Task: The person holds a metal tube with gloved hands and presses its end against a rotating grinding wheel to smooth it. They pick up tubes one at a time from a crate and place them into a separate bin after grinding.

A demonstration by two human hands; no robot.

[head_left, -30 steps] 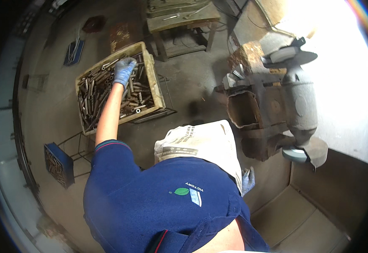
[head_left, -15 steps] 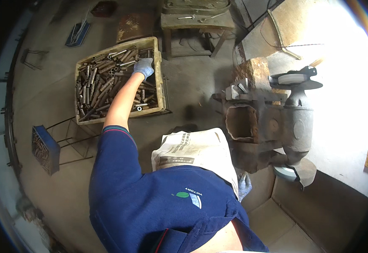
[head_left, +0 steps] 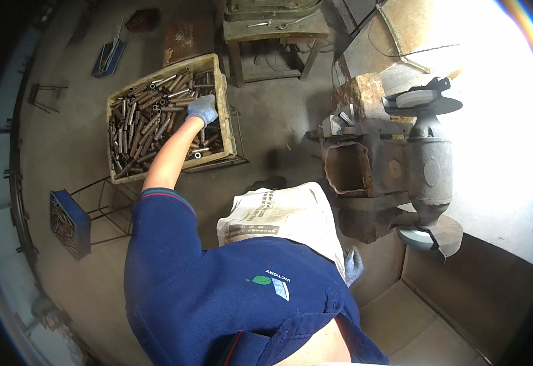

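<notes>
**Gloved hand reaching into crate of short metal tubes**

Left hand point(head_left: 203, 110), in a pale blue-grey work glove, is resting among the short rusty-brown and grey metal tubes point(head_left: 150, 125) that are filling the yellowish plastic crate point(head_left: 225, 116) in the upper left of the frame. The fingers are curling down into the pile near the crate's right wall; whether they are closing on a tube or only pressing on the heap, I cannot tell from this view.

Right hand point(head_left: 352, 266), in the same kind of glove, is hanging low at lower centre-right, beside the pale printed cloth apron point(head_left: 282, 213). Its grip is half hidden by the apron edge; something small and pale may be showing at the fingers, but open or closed cannot be told.

Handling judgement: the tubes are looking stiff, hard and fairly heavy for their size, rough with rust rather than slippery, not fragile. They are lying tangled at all angles, so one is likely best taken around the middle of its length and lifted clear of its neighbours. Cut ends may be sharp.

At centre-right, a grey double-wheel bench grinder point(head_left: 428, 165) is standing on a rusty metal stand point(head_left: 355, 168), well apart from the crate.
</notes>
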